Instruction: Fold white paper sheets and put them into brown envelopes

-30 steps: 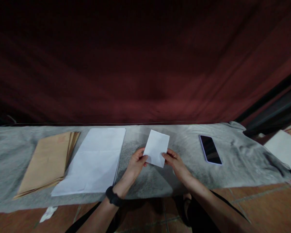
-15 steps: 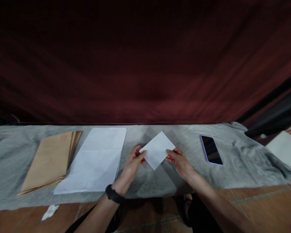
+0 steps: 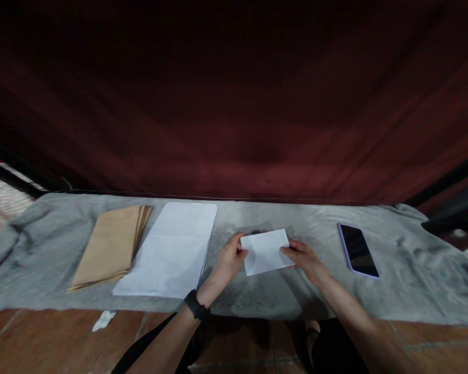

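A small white piece of folded paper (image 3: pixel 265 253) is held between both hands above the grey cloth. My left hand (image 3: pixel 231 257) pinches its left edge, thumb on top. At the right edge, my right hand (image 3: pixel 301 255) grips the paper with its thumb over the face and the fingers partly hidden behind. A dark band (image 3: pixel 197 305) circles my left wrist. To the left of my left hand lies a stack of large white paper sheets (image 3: pixel 171 249), with a crease across the top sheet.
Several brown paper envelopes or bags (image 3: pixel 107 246) lie left of the white sheets. A phone (image 3: pixel 359 250) in a lilac case rests on the right. The grey cloth (image 3: pixel 425 275) covers the surface, a dark red curtain (image 3: pixel 242 130) hangs behind, and a crumpled white scrap (image 3: pixel 103 320) is on the tiled floor.
The white paper has turned in my hands from a diamond position to a nearly level rectangle. The view has shifted, so the things on the cloth appear further right.
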`<state>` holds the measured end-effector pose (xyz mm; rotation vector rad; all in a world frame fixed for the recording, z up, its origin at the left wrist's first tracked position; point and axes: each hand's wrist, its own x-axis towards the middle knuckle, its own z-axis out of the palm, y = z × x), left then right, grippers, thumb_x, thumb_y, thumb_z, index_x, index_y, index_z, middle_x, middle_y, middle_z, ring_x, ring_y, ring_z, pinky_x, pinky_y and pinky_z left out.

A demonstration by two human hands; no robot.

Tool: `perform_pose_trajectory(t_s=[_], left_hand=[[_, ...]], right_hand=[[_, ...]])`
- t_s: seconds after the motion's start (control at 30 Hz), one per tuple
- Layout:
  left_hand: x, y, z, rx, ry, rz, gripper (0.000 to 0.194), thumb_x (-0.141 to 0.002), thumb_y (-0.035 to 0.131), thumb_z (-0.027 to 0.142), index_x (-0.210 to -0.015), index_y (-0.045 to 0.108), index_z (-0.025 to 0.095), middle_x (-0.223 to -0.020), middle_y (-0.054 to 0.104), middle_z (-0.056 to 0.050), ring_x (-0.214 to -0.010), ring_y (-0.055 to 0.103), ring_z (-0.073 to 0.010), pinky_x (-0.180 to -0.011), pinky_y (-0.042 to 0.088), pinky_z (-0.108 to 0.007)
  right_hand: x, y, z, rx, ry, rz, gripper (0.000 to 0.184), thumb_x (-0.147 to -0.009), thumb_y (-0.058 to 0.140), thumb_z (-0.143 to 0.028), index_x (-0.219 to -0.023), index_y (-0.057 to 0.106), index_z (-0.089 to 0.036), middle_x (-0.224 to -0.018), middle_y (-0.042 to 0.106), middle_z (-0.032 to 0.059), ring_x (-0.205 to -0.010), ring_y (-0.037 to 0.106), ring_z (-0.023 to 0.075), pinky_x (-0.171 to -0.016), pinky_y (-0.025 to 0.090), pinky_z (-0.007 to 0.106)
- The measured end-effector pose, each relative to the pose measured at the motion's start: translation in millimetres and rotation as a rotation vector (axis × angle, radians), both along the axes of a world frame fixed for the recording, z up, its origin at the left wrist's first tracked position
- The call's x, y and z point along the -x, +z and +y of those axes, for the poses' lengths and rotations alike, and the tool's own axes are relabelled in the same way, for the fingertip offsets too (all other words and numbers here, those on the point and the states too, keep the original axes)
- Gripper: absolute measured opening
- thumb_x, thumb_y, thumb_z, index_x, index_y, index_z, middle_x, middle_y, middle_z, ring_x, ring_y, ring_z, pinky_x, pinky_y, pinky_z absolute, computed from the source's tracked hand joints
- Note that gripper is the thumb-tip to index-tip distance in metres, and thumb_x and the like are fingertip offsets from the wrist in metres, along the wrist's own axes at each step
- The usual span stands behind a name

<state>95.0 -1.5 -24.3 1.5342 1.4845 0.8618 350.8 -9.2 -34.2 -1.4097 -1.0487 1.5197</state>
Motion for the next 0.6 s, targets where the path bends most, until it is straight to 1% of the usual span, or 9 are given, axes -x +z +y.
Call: perform_pose_trajectory(t_s=[0.1,0.13,0.2,0.27,0.33,0.37,0.47,0.53,0.6], left_hand=[[28,18.7,10,-0.159,0.085,0.34,0.047,-0.087,0.06,0.021,-0.134,0.058,0.021,-0.101,0.074,-0.008,-0.094,0.069,-0.0236,-0.09,0.05,-0.036],[43,26.1,13,-0.216,0.162,0.432,0.046,-0.089,0.059,0.023,-0.135,0.059,0.02,-0.116,0.072,-0.012,-0.108,0.066,-0.0267,-0.099,0.047,-0.039],[83,39.3,18,-0.268,0.332,0.612,0.051,-0.09,0.058,0.029,-0.138,0.055,0.015,-0.139,0.059,-0.021,-0.134,0.05,-0.0347,-0.113,0.034,-0.051],[131,46.6,17,-0.207,0.562,0.808,0.063,-0.091,0.054,0.037,-0.147,0.044,0.009,-0.155,0.037,-0.029,-0.147,0.028,-0.0431,-0.114,0.021,-0.067],[179,46.5,12,-0.097,0.789,0.889,0.075,-0.092,0.049,0.046,-0.152,0.031,0.005,-0.16,0.021,-0.034,-0.151,0.014,-0.0468,-0.109,0.019,-0.075],[201,44.5,7,-0.032,0.861,0.896,0.08,-0.092,0.048,0.051,-0.153,0.028,0.005,-0.161,0.017,-0.036,-0.151,0.011,-0.0484,-0.107,0.021,-0.077],[252,37.1,-5,0.17,0.972,0.862,0.093,-0.085,0.046,0.068,-0.151,0.029,0.004,-0.157,0.022,-0.039,-0.147,0.017,-0.0531,-0.101,0.026,-0.078],[271,35.1,-11,0.304,0.928,0.795,0.1,-0.078,0.05,0.074,-0.149,0.033,0.005,-0.147,0.039,-0.039,-0.139,0.034,-0.0525,-0.099,0.031,-0.074],[281,35.8,-16,0.369,0.899,0.767,0.101,-0.073,0.052,0.077,-0.146,0.038,0.009,-0.141,0.047,-0.035,-0.134,0.041,-0.0512,-0.1,0.034,-0.071]], right_hand=[[-6,-12.0,5,-0.104,-0.006,-0.187,0.034,-0.061,0.077,-0.045,-0.082,0.074,-0.018,-0.067,0.069,0.0048,-0.062,0.06,0.0221,-0.054,0.046,0.032],[-8,-15.5,7,-0.136,-0.004,-0.246,0.031,-0.062,0.074,-0.044,-0.081,0.074,-0.02,-0.066,0.068,0.0041,-0.062,0.06,0.0223,-0.054,0.046,0.033],[-11,-19.6,9,-0.171,0.001,-0.33,0.024,-0.064,0.07,-0.044,-0.075,0.072,-0.023,-0.065,0.067,0.0038,-0.062,0.06,0.0233,-0.055,0.046,0.035],[-13,-19.5,8,-0.175,0.009,-0.357,0.021,-0.065,0.069,-0.043,-0.072,0.072,-0.023,-0.065,0.066,0.0062,-0.06,0.059,0.024,-0.052,0.045,0.035],[-15,-17.0,6,-0.157,0.014,-0.353,0.021,-0.065,0.07,-0.043,-0.073,0.073,-0.024,-0.065,0.066,0.0087,-0.058,0.059,0.0242,-0.048,0.044,0.035],[-16,-15.9,5,-0.147,0.017,-0.348,0.021,-0.065,0.07,-0.043,-0.075,0.073,-0.024,-0.066,0.066,0.0088,-0.058,0.059,0.0242,-0.046,0.043,0.034],[-18,-15.6,3,-0.143,0.012,-0.354,0.025,-0.067,0.068,-0.042,-0.083,0.075,-0.024,-0.07,0.069,0.0087,-0.059,0.061,0.0249,-0.044,0.043,0.034],[-19,-17.6,3,-0.135,0.01,-0.381,0.024,-0.067,0.069,-0.04,-0.083,0.075,-0.023,-0.071,0.069,0.011,-0.059,0.062,0.0255,-0.044,0.042,0.034],[-19,-19.6,3,-0.14,0.019,-0.424,0.021,-0.068,0.069,-0.038,-0.079,0.076,-0.021,-0.067,0.069,0.0131,-0.057,0.063,0.0256,-0.043,0.042,0.035]])
